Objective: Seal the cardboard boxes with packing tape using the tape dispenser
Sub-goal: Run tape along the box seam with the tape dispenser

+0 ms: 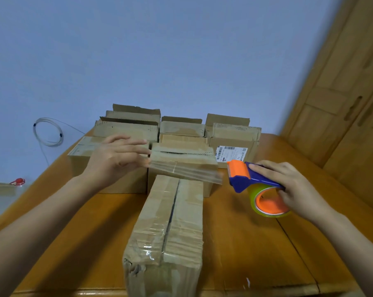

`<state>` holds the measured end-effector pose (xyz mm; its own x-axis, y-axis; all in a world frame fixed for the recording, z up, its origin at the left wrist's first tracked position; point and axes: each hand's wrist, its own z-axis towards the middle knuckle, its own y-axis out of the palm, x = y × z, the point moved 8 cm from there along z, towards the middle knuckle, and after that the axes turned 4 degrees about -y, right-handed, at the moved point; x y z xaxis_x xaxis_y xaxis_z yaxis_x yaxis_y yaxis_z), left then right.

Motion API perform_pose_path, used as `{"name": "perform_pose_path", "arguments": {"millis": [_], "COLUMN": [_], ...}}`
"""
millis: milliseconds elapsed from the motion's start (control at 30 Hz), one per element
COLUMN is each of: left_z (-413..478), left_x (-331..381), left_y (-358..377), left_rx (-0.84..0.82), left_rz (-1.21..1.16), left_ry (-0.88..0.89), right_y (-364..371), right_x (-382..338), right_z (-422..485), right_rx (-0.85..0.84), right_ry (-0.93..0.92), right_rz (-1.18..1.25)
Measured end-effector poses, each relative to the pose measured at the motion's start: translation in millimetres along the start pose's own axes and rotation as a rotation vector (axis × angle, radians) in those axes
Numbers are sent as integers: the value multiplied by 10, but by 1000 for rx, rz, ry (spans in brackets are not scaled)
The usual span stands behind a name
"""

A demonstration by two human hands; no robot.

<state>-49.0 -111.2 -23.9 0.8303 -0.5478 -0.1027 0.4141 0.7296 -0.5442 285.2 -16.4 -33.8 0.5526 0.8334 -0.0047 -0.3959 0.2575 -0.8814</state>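
A long cardboard box (170, 228) lies lengthwise in front of me on the wooden table (256, 243), its flaps closed with a dark seam down the middle. My right hand (292, 187) grips a blue and orange tape dispenser (254, 183) holding a clear roll, to the right of the box's far end. A strip of clear tape (185, 170) stretches leftward from the dispenser above the box. My left hand (117, 157) pinches the strip's free end.
Several more cardboard boxes (181, 133) stand in rows at the back of the table, some with flaps up; one (234, 148) carries a white shipping label. A coiled cable (48, 131) hangs on the blue wall. Wooden cabinet doors (342, 93) stand at the right.
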Motion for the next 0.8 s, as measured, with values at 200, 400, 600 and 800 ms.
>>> {"name": "perform_pose_path", "arguments": {"millis": [200, 400, 600, 800], "left_z": [-106, -123, -214, -193], "left_x": [-37, 21, 11, -48], "left_y": [106, 102, 235, 255], "left_rx": [3, 6, -63, -66], "left_rz": [1, 83, 132, 153], "left_ry": [27, 125, 227, 213], "right_y": [90, 27, 42, 54], "right_x": [-50, -98, -142, -124], "right_z": [7, 17, 44, 83], "right_rx": [-6, 25, 14, 52], "right_ry": [-5, -26, -79, -69], "right_rz": [-107, -161, -274, -293]}}
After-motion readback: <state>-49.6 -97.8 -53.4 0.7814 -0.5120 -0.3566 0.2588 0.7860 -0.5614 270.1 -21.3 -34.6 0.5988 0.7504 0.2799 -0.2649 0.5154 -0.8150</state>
